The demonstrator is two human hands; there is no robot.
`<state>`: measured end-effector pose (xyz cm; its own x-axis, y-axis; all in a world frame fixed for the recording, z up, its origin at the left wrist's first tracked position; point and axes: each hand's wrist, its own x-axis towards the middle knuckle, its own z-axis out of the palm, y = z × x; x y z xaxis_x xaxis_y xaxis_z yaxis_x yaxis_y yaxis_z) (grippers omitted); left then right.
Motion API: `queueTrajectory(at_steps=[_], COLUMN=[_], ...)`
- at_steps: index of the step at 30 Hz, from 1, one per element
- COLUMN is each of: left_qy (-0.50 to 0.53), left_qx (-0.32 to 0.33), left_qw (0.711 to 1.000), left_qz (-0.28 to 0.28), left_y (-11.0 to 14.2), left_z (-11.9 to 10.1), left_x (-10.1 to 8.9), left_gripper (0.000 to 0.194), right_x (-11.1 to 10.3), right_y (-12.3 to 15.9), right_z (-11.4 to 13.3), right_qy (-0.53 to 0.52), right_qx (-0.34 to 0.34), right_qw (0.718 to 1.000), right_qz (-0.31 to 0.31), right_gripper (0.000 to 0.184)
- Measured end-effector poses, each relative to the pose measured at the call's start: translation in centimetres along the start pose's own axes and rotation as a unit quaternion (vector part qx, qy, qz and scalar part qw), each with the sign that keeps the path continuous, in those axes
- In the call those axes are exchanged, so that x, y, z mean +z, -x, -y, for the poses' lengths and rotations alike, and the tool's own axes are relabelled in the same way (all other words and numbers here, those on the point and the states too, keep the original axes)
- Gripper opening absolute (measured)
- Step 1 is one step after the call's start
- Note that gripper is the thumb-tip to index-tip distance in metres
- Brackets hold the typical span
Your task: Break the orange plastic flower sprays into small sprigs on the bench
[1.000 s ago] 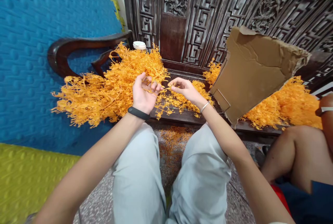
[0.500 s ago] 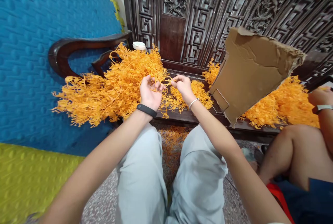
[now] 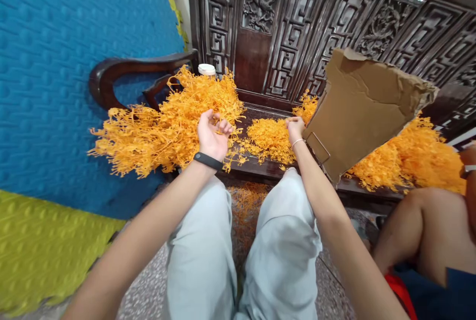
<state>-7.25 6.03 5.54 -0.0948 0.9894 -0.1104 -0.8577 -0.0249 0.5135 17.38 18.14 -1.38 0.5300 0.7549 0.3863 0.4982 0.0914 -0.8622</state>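
My left hand point(image 3: 213, 136), wearing a black wristband, is palm up in front of a tall heap of orange plastic pieces point(image 3: 148, 136) with thin, branching strands. Its fingers curl loosely, apart from the thumb, and I see nothing held in them. My right hand point(image 3: 296, 130), with a thin bracelet at the wrist, is over the right side of a smaller, flatter pile of orange pieces point(image 3: 267, 136). Its fingers are pressed together, and what they hold is hidden. Loose orange bits lie on the dark wooden bench point(image 3: 256, 165) between the piles.
A cardboard sheet point(image 3: 364, 111) leans upright right of my right hand, a metal wire loop point(image 3: 318, 146) at its lower edge. Beyond it lie another orange heap point(image 3: 420, 156) and a person's bent leg point(image 3: 427, 225). A white round-lidded container point(image 3: 207, 69) stands behind the left heap.
My right hand has moved right, away from my left hand, to the smaller pile. The orange strand between the hands no longer shows there. My left hand stays near the big heap.
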Motion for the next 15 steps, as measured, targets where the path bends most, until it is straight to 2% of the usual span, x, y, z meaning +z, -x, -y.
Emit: queueTrajectory(at_steps=[3,9,15], left_qy=[-0.014,-0.063,-0.104], left_qx=[-0.026,-0.080,-0.110], left_qw=[0.999,0.990,0.970], left_qz=[0.014,0.101,0.190], left_y=[-0.3,0.1,0.5], left_z=[-0.3,-0.4,-0.2], left_x=[-0.5,-0.2,0.4], left_gripper=[0.030,0.025,0.040], right_x=[-0.7,-0.6,-0.9], right_y=[-0.2,-0.5,-0.5], right_z=[-2.3,-3.9,-4.3], right_qy=[0.045,0.068,0.064], right_qx=[0.032,0.009,0.016], right_qw=[0.998,0.997,0.997], right_qz=[-0.006,0.043,0.042], right_gripper=[0.010,0.005,0.035])
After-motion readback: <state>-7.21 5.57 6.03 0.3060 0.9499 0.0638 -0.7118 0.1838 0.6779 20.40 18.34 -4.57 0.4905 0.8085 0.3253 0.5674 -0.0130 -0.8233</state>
